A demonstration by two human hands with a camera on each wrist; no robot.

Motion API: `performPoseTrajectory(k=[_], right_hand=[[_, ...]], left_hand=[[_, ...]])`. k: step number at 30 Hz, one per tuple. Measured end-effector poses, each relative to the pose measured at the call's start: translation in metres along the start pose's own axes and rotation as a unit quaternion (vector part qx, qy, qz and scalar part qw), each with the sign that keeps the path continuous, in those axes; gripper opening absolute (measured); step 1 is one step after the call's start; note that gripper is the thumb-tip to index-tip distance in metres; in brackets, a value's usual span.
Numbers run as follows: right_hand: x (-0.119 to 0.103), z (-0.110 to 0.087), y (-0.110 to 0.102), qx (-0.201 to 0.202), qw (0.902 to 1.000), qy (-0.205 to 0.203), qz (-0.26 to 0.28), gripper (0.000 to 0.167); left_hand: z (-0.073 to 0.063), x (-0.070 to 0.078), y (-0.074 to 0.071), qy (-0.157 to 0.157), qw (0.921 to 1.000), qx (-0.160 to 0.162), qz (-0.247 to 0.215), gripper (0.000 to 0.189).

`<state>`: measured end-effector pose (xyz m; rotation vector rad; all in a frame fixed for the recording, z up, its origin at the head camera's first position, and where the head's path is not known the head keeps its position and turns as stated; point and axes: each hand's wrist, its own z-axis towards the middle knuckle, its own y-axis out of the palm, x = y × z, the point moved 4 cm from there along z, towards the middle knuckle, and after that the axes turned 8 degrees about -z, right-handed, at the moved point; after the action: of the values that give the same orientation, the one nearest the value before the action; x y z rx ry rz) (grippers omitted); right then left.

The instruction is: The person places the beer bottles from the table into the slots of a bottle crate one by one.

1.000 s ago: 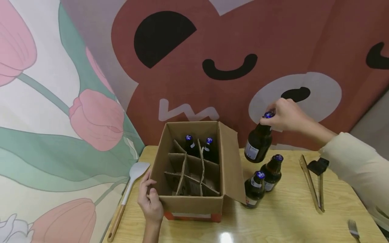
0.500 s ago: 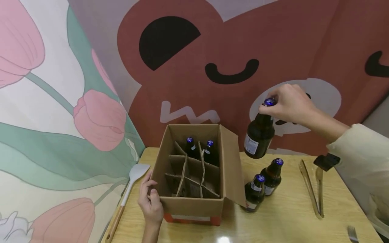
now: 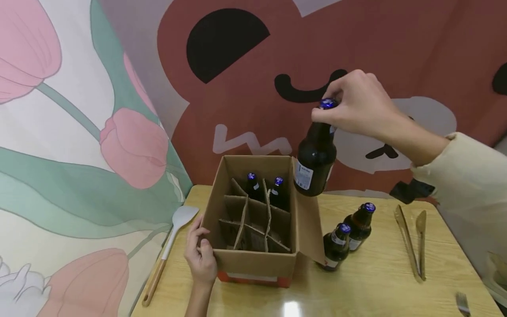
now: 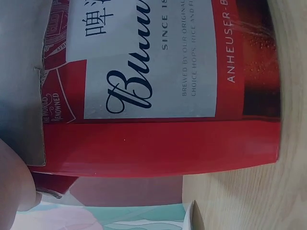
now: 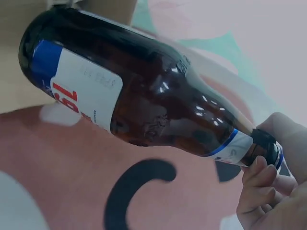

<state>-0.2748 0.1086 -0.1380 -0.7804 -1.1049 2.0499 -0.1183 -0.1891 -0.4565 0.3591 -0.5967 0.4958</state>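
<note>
My right hand (image 3: pixel 362 105) pinches a brown glass beer bottle (image 3: pixel 315 152) by its neck, just under the blue cap. The bottle hangs nearly upright above the table, overlapping the box's right flap in the head view. In the right wrist view, thumb and fingers close around the neck of the beer bottle (image 5: pixel 144 91). My left hand (image 3: pixel 201 259) grips the near left corner of an open cardboard beer box (image 3: pixel 257 263). Cardboard dividers (image 3: pixel 256 211) split the box into compartments. Two blue-capped bottles (image 3: pixel 253 187) stand in its far compartments. The left wrist view shows the red printed side (image 4: pixel 153 146).
Two more beer bottles (image 3: pixel 336 246) stand on the wooden table (image 3: pixel 368 281) right of the box. Farther right lie metal tongs (image 3: pixel 408 244) and a fork (image 3: pixel 462 304). A spatula (image 3: pixel 168 246) with a wooden handle lies left of the box. Printed fabric (image 3: pixel 237 105) hangs behind.
My right hand has lifted the beer bottle off the table area and carried it up and left toward the box. The left hand keeps its grip on the box corner.
</note>
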Motion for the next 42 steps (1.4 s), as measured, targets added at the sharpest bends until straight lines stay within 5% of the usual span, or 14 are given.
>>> performPoseTrajectory(k=[6,21,42], right_hand=[[-0.03,0.015,0.015,-0.012,0.9993,-0.026,0.023,0.022],[-0.103,0.047,0.111,-0.07,0.9878,-0.05,0.13,0.028],[-0.095,0.023,0.174,-0.138,0.9853,-0.062,0.08,0.041]], left_hand=[[-0.004,-0.001,0.009,-0.004,1.0,-0.003,0.008,0.022],[-0.008,0.005,0.004,-0.009,0.9993,0.007,0.037,0.021],[-0.017,0.017,0.031,-0.022,0.9992,-0.019,0.029,0.023]])
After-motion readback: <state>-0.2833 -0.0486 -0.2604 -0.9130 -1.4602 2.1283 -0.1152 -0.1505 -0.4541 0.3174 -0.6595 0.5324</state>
